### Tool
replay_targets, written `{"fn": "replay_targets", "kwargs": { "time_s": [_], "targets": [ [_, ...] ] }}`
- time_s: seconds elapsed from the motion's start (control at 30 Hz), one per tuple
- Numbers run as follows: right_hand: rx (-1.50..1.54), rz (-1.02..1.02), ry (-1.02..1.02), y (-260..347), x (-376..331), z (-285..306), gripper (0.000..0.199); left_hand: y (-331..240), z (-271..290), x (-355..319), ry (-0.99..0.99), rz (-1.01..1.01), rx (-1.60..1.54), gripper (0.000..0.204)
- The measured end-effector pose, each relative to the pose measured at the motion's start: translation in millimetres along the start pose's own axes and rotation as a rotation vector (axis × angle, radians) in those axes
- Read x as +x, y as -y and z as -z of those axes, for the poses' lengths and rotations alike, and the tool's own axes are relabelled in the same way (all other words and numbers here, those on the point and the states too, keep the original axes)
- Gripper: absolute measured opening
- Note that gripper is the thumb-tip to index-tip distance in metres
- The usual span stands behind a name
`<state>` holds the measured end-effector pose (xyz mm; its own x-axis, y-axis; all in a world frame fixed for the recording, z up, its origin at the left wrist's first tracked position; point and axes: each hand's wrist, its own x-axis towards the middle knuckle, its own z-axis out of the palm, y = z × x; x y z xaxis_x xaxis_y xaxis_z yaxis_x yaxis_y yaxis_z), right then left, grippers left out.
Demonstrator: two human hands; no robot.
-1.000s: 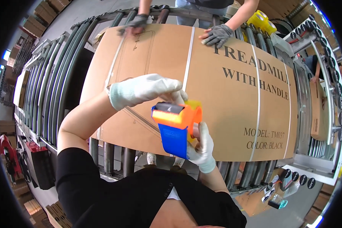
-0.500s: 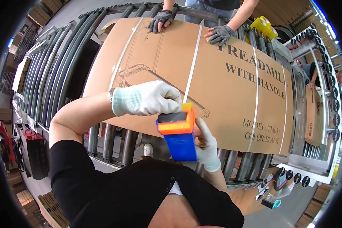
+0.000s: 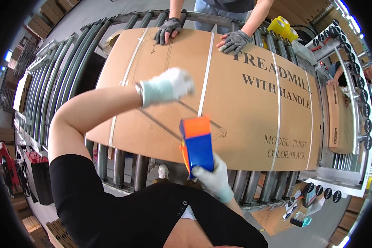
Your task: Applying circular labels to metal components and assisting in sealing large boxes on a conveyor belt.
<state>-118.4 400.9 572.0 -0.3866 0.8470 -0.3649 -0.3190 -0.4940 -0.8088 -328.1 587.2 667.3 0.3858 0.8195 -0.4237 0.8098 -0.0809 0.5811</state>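
My right hand (image 3: 214, 177), in a white glove with a pale green cuff, is closed around the lower end of a boxy blue and orange handheld device (image 3: 200, 149). The device stands over the near edge of a large brown carton (image 3: 244, 120) with white straps, printing and a line drawing. Above the carton's left half hovers my left hand (image 3: 173, 86), gloved the same way and apart from the device. Motion smears its fingers, so I cannot tell whether it holds anything. Across from me, a co-worker's grey-gloved hands (image 3: 168, 31) lie on the carton's far edge.
The carton lies on a roller conveyor (image 3: 118, 165) that continues left. Yellow tape rolls (image 3: 283, 28) sit at the back right. Farther right, a person handles another brown carton (image 3: 338, 124) beyond a metal frame (image 3: 347, 180). Small items, one teal and black (image 3: 300, 221), lie at the lower right.
My left hand has come off the top of the device and moved up and away from it. The device has turned in my right hand, showing its orange end uppermost.
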Motion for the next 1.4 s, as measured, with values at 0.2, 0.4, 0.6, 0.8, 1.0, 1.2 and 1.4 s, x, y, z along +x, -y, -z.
{"fn": "replay_targets", "kwargs": {
  "time_s": [0.2, 0.4, 0.6, 0.8, 1.0, 1.2, 1.4],
  "targets": [
    [0.110, -0.010, -0.159, 32.3, 38.9, -17.8, 0.038, 106.0, 105.2, 195.1, -0.739, -0.288, 0.441, 0.021],
    [-0.082, 0.127, -0.256, 74.0, 138.8, -14.8, 0.036, 130.1, 118.2, 348.8, -0.686, -0.278, 0.176, 0.025],
    [-0.138, 0.084, -0.365, 75.2, 175.9, 0.9, 0.029, 131.5, 79.5, 398.1, -0.607, -0.077, 0.197, 0.030],
    [-0.232, 0.079, -0.337, 75.2, 173.9, -9.9, 0.030, 115.4, 64.2, 336.5, -1.020, 0.444, 0.082, 0.034],
    [-0.119, 0.124, -0.347, 34.6, 114.7, -14.2, 0.021, 147.7, -28.5, 201.5, -1.151, -0.130, 0.414, 0.027],
    [-0.200, 0.024, -0.317, -56.4, -32.2, -33.3, 0.032, 127.4, -113.5, 47.9, -1.040, -0.117, 0.390, 0.044],
    [-0.241, -0.161, -0.192, -137.9, -100.2, -32.4, 0.032, 108.7, -165.5, 1.1, -1.022, -0.154, 0.458, 0.055]
  ]
}}
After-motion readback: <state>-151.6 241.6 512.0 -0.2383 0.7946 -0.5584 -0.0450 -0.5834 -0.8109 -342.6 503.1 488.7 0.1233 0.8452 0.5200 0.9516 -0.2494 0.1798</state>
